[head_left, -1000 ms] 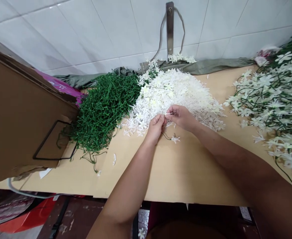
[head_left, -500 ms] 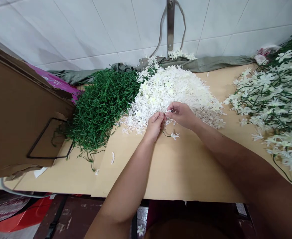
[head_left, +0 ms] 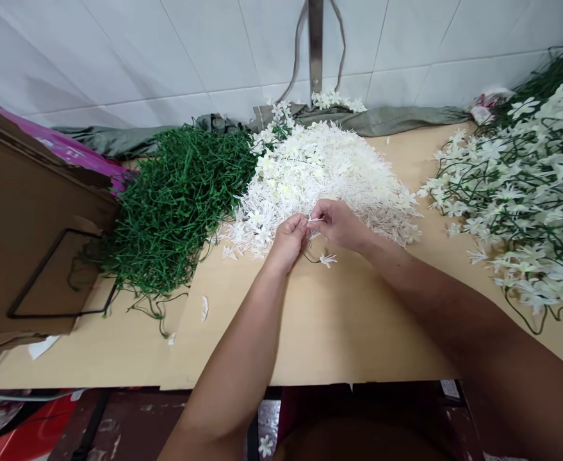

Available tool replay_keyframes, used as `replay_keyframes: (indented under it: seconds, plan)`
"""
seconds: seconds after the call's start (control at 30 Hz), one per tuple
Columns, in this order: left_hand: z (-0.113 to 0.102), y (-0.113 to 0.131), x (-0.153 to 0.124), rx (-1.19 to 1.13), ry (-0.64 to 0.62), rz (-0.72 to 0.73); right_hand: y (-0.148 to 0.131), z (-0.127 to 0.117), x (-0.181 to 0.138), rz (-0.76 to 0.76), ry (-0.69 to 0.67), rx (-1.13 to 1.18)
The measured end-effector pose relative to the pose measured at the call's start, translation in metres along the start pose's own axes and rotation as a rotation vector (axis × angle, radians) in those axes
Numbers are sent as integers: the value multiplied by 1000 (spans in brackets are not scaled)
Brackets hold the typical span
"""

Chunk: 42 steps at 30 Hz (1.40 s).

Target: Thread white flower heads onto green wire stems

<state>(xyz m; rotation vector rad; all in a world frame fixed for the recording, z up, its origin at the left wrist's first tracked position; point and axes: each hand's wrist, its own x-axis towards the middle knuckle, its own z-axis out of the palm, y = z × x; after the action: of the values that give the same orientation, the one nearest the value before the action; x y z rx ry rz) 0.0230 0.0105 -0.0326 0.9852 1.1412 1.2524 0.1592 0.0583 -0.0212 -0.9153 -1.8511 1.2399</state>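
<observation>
My left hand [head_left: 289, 238] is closed in a pinch on a thin green stem, most of it hidden by the fingers. The stem's free end curves out below and carries a white artificial flower [head_left: 328, 260]. Right beside it, my right hand [head_left: 335, 221] pinches a small white flower piece [head_left: 314, 220] against the left fingertips. Both hands are at the front edge of a heap of white flower pieces [head_left: 353, 166]. Left of that heap lies a pile of green plastic stems [head_left: 180, 198].
Many assembled white flowers [head_left: 531, 198] on green stems lie at the right. A cardboard box [head_left: 26, 237] stands at the left, with a black wire frame [head_left: 60, 314] by it. The cardboard-covered table [head_left: 348, 333] meets a white tiled wall [head_left: 189, 45] behind.
The camera view has shifted slightly, moving the scene left in the picture. Both hands stay together at the same spot, with the fingers only slightly changed.
</observation>
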Motion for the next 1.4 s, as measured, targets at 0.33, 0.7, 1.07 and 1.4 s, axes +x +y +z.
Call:
replay_keyframes:
  seconds: [0.33,0.7,1.07,1.4]
  plan:
    - [0,-1,5,-109,74,21,-27,-11,-4,-29,81,-259]
    - [13,8,-2,20,110,6,-146,-247,-123,-321,1136,-1118]
    - [11,5,-1,107,71,20,-64,-126,-58,-2,308,-898]
    - [13,5,0,103,94,-23,41,-56,-40,278,401,-883]
